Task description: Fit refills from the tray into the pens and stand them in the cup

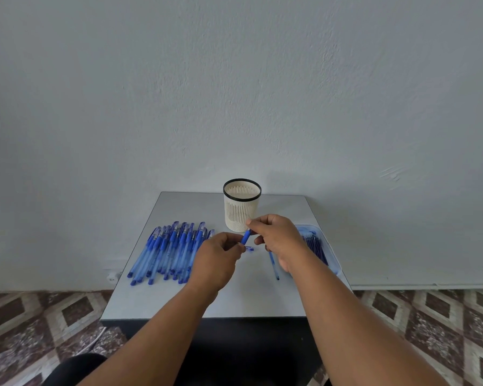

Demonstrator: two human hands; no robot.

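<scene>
A short blue pen part [245, 237] is held between both hands above the middle of the table. My left hand [216, 260] pinches its lower end and my right hand [276, 236] pinches its upper end. A clear blue pen barrel [273, 264] lies on the table under my right hand. A small blue piece [249, 249] lies just below the held part. A pile of blue pens [169, 252] lies at the left. The white slotted cup [241, 206] with a black rim stands at the back. The clear tray [332, 257] with dark blue refills [315, 245] sits at the right, partly hidden by my right arm.
The small grey table [179, 299] stands against a pale wall. Patterned floor tiles [430, 330] spread on both sides. A wall socket [111, 277] sits low at the left and a white cable [95, 338] runs along the floor.
</scene>
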